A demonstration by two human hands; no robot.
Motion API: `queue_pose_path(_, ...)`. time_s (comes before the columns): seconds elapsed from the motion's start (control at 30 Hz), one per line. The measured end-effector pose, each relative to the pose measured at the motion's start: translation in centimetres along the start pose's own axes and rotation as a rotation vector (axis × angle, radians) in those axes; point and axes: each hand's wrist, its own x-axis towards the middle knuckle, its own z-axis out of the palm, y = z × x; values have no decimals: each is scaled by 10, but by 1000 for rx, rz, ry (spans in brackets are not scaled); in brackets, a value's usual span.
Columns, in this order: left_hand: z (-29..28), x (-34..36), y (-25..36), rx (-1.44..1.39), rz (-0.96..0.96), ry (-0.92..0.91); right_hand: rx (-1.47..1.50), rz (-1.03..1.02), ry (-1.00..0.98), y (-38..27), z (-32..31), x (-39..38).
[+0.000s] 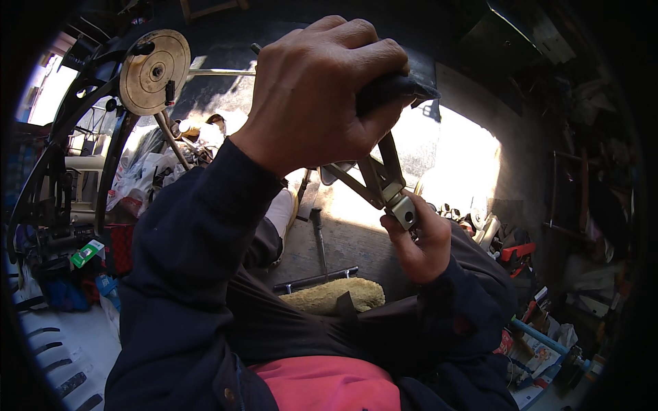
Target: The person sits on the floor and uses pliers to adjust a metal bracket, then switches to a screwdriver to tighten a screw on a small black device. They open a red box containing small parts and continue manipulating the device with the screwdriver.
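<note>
One jointed, olive-gold metal linkage (371,182) is slanting between two bare hands.
Head view: its struts are running from beneath the left hand (322,96) down to the right hand (426,240), which is nearer, pinching the holed end; the left fist is gripping a black, rounded, padded-looking piece (389,92) above.

Contrast harsh. Daylight on floor (466,161) beyond right fingers (430,220) burnt to white, detail gone. 2nd glare far left of left fingers (373,58), smaller, also washed out. Left fingers half shaded, knuckles catching soft sheen. Small glint on bracket (394,195) at right fingers. Sleeves (185,233) below fingers nearly black, folds faint. Clutter (587,284) far right of fingers murky. Fisheye bends straight edges outward from fingers; all 4 corners black.
</note>
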Motion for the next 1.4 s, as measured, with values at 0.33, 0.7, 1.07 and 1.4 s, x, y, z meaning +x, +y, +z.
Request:
queue_pose_path(0.33,1,0,-2,0,-2,19,870,595,-303,7,-11,2)
queue_pose_path(0.7,1,0,-1,-12,17,22,470,381,-174,-3,-7,-2)
queue_pose_path(1.07,2,0,-2,6,5,24,652,418,-177,1,-8,-3)
queue_pose_path(1.4,0,-1,-1,10,-12,3,973,667,-345,11,-14,1)
